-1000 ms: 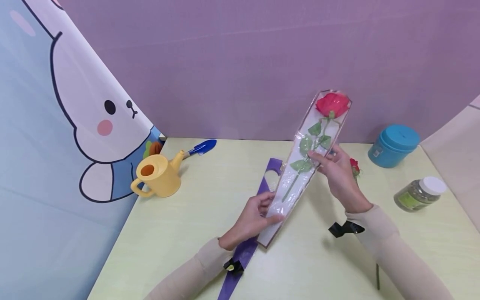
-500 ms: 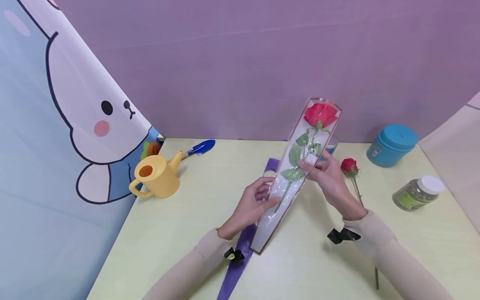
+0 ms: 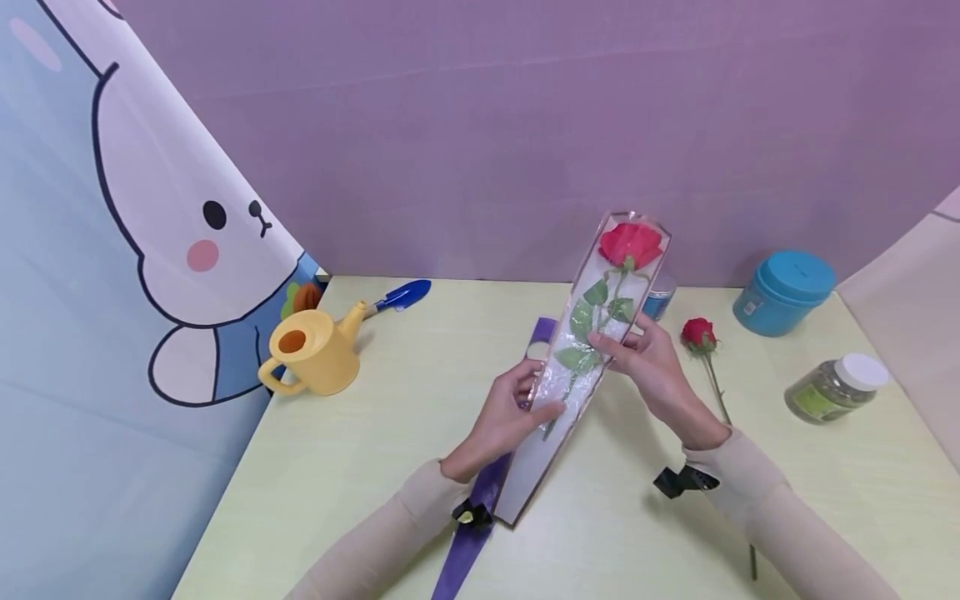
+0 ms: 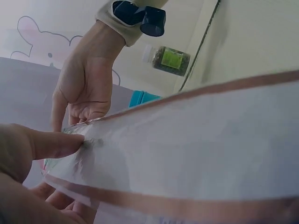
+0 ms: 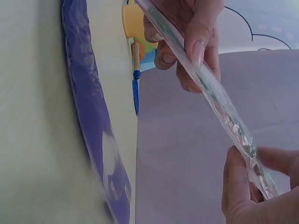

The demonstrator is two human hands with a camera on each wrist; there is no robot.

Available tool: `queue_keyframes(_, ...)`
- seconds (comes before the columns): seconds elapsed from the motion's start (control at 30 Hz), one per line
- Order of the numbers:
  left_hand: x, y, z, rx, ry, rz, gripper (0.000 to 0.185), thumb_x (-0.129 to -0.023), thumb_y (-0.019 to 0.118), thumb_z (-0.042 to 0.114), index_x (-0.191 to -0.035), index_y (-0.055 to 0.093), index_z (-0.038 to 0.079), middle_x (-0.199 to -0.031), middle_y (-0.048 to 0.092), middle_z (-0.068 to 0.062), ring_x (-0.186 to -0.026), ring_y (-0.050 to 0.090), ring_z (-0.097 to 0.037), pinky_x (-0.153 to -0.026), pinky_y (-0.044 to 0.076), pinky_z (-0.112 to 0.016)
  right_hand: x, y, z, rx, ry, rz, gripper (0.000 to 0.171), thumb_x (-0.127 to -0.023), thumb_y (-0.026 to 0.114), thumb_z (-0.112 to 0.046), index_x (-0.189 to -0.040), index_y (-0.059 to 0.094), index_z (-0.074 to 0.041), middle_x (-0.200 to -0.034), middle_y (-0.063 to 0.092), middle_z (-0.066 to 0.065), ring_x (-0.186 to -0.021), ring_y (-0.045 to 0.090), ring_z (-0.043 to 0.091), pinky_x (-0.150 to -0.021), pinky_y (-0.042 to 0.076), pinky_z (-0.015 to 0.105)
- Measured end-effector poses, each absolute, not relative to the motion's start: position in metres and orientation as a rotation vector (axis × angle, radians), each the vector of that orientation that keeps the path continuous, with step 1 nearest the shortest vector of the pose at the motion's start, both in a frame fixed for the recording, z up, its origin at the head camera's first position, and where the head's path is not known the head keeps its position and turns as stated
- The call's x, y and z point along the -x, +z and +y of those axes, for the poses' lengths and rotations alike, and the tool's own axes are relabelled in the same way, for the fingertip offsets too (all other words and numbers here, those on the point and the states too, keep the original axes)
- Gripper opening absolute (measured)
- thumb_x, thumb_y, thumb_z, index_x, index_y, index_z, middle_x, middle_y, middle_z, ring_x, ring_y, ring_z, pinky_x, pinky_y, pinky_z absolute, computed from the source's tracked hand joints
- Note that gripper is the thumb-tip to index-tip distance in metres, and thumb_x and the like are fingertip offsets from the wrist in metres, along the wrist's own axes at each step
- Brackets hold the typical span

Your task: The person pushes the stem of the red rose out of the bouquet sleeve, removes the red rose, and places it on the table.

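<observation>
A red rose in a long clear sleeve with a white backing [image 3: 517, 483] is held slantwise above the table, bloom at the upper right. My left hand [image 3: 504, 421] grips its left edge low down, thumb on the front and fingers behind. On the right edge, near the leaves, my right hand [image 3: 651, 373] pinches it the same way. The right wrist view shows the sleeve [image 5: 205, 86] edge-on, thin, between both hands. Under it on the table lies a flat purple sleeve [image 3: 468, 550], partly covered by the left forearm and the rose sleeve.
A second red rose [image 3: 699, 333] lies at the right, its stem partly behind the right forearm. Beyond stand a blue tub [image 3: 787, 292], a white-lidded jar [image 3: 836, 387] and another blue container [image 3: 658, 297], half hidden. At the left are a yellow watering can [image 3: 318, 354] and a blue trowel [image 3: 405, 295].
Both hands have lowered the sleeved rose slightly and brought it a little leftward and nearer. The loose rose's bloom and the container behind have come into sight.
</observation>
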State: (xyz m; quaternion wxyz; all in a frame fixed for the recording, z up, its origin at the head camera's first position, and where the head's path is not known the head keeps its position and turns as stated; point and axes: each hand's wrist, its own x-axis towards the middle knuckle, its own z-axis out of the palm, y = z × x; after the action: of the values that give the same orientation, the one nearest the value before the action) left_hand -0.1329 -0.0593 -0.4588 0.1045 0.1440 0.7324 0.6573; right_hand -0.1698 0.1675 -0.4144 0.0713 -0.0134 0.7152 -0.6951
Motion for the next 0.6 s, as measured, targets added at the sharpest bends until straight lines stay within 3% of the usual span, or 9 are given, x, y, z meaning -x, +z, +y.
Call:
queue_keyframes(0.13, 0.131, -0.459, -0.06, -0.441, 1.949, 2.148, 0.059, -0.087, 0.076, -0.003, -0.142, 0.054, 0.004, -0.118, 0.074, -0.029, -0.093, 0.076, -0.024, -0.072, 0.058, -0.021, 0.171, -0.413, 0.173, 0.013, -2.125, 2.131, 0.065, -0.102, 0.068, -0.027, -0.155, 0.04, -0.002, -0.107, 0.072, -0.017, -0.096, 0.073, -0.001, -0.085, 0.061, 0.02)
queue_keyframes(0.33, 0.129, -0.462, -0.063, -0.507, 1.976, 2.096, 0.074, -0.088, 0.073, -0.007, -0.153, 0.042, 0.01, -0.108, 0.073, -0.033, -0.077, 0.069, -0.007, -0.067, 0.055, -0.02, 0.178, -0.406, 0.184, -0.065, -2.179, 2.136, 0.07, -0.103, 0.066, -0.034, -0.157, 0.038, -0.001, -0.111, 0.07, -0.017, -0.097, 0.072, -0.002, -0.084, 0.06, 0.018)
queue_keyframes(0.6, 0.127, -0.465, -0.062, -0.6, 1.973, 2.103, 0.074, -0.089, 0.074, -0.003, -0.154, 0.042, 0.009, -0.108, 0.074, -0.033, -0.074, 0.066, -0.002, -0.063, 0.053, -0.018, 0.186, -0.403, 0.192, -0.127, -2.285, 2.01, 0.074, -0.1, 0.071, -0.033, -0.158, 0.037, -0.002, -0.106, 0.077, -0.016, -0.094, 0.074, 0.002, -0.083, 0.061, 0.019)
